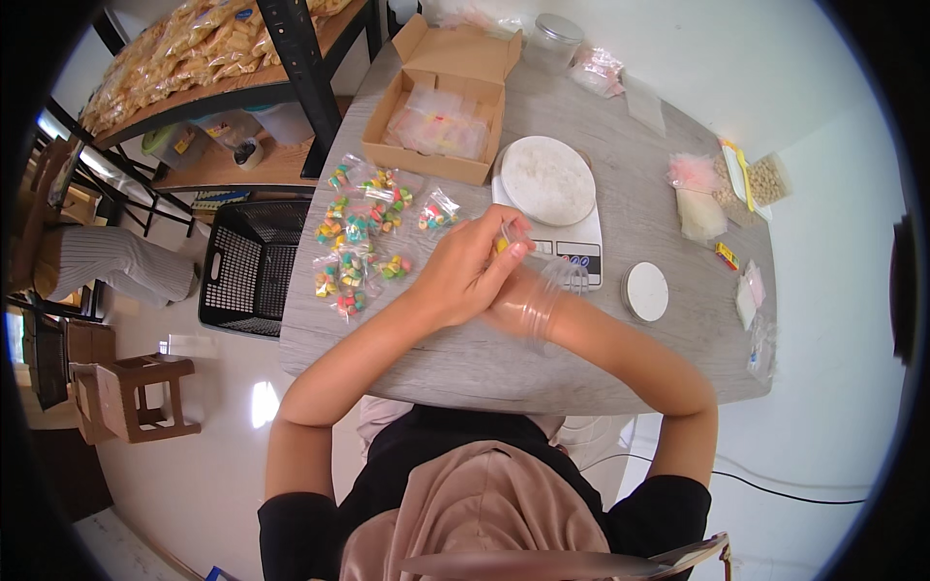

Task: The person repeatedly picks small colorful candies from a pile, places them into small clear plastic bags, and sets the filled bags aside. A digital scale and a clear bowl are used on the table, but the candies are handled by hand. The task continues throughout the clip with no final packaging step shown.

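Observation:
My left hand (465, 269) is curled around a clear plastic jar (554, 285), whose threaded mouth faces toward the lower right. A small yellow piece (502, 245) shows between the fingers, behind clear plastic. My right hand (508, 294) is seen blurred through the jar wall, with the wrist at the mouth; whether it is inside or behind the jar I cannot tell. Just beyond the hands stands a digital kitchen scale (548, 181) with a round white platform. To the left lie several small clear bags of colourful candies (356, 225), with one bag (438, 210) a little apart.
An open cardboard box (436, 168) holds clear bags (439, 123). A round white lid (647, 292) lies on the right, below stacked bags (697, 196). Another lidded jar (554, 43) stands at the back. Left of the table are a black basket (251, 261) and shelving (301, 87).

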Tool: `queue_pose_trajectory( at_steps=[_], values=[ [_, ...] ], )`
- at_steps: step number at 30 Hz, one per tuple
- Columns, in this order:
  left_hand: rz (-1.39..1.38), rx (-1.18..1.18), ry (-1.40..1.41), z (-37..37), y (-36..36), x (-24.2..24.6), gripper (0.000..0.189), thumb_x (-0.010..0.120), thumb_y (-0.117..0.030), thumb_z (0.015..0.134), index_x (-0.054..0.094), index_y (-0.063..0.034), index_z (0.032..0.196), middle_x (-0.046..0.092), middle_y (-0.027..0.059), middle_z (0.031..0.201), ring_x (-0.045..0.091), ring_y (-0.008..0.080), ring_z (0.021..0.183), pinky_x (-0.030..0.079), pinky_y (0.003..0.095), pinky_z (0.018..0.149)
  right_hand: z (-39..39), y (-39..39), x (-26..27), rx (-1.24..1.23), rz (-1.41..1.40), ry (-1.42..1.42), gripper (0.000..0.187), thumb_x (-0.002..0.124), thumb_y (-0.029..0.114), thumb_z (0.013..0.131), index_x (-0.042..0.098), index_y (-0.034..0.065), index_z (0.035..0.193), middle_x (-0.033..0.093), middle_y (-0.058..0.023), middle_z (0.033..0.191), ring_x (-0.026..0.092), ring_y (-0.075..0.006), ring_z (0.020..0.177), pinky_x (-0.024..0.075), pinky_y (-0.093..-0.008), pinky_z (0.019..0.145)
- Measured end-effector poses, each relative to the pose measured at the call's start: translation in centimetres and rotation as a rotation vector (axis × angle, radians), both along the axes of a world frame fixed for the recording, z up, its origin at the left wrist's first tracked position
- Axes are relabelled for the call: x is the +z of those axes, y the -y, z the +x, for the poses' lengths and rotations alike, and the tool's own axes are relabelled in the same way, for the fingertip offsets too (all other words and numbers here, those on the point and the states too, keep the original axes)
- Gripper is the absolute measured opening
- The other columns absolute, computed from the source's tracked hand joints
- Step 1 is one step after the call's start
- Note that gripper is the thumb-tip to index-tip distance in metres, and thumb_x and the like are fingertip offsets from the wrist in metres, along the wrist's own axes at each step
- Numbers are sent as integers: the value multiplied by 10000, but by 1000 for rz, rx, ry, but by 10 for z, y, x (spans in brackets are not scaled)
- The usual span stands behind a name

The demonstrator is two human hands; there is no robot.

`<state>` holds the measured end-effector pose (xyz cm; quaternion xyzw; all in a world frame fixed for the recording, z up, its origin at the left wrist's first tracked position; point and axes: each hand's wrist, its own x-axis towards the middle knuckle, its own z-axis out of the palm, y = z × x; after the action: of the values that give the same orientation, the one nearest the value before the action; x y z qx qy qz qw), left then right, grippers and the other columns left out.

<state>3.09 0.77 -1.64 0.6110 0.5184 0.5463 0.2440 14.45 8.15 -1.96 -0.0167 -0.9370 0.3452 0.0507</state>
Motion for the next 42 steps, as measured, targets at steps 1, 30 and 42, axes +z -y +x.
queue_pose_trajectory(
  at_steps=[1,30,42],
  values=[
    [-26,-4,-1,0,1,0,304,402,-265,959,463,-4,1101,634,159,951,597,255,935,423,366,861,-1,0,-3,-17,-32,-29,312,524,128,833,520,-2,1118,507,-208,1157,457,-365,1097,376,-422,940],
    [190,144,134,-61,15,18,439,724,-121,777,544,-36,1168,610,45,1007,533,110,912,426,250,768,-14,-18,129,-278,-54,-370,143,695,18,714,646,11,848,574,-25,701,475,-79,578,399,-218,526],
    [132,161,134,-56,15,29,475,759,-138,737,560,-42,1158,614,40,999,520,113,812,433,254,735,-31,-20,131,-200,29,-334,134,674,106,765,649,37,878,613,-85,769,583,-208,625,456,-306,574]
  ],
)
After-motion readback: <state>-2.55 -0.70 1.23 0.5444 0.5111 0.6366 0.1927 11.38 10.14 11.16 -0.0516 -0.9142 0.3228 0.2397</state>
